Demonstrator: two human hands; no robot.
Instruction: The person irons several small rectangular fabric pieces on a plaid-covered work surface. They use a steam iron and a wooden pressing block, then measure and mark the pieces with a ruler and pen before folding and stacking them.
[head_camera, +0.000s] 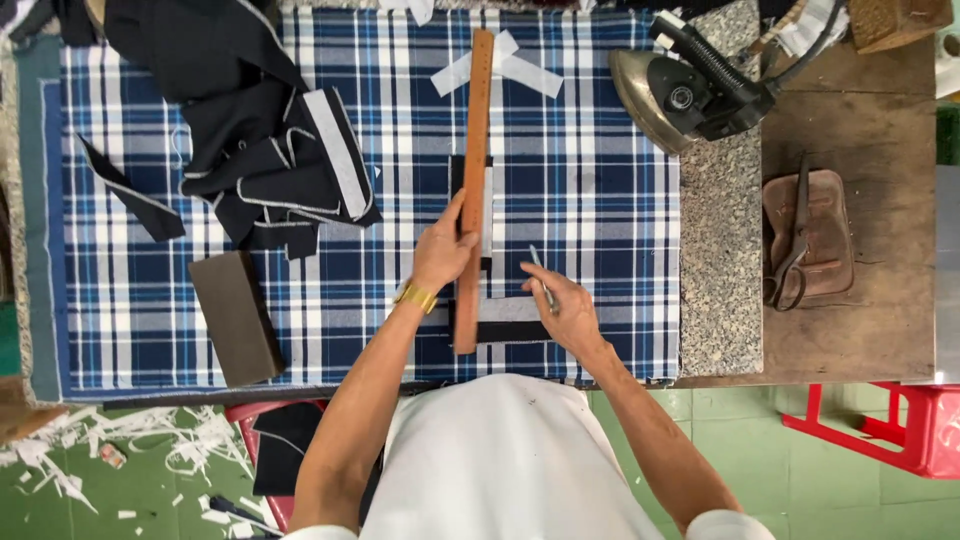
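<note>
Below the white shirt (510, 450), the left hand (443, 252) presses flat-fingered on a wooden ruler (474, 190) laid over a dark cloth strip (487, 215) on the plaid table cover (590, 200), while the right hand (565, 305) pinches what looks like a thin marking stick (541, 277), marking apparently underway and calling for a steady ruler.

Wooden table (880, 330) w/ plaid cloth (580, 190), granite slab (720, 280), scissors (795, 250) on leather pouch (830, 240).
</note>
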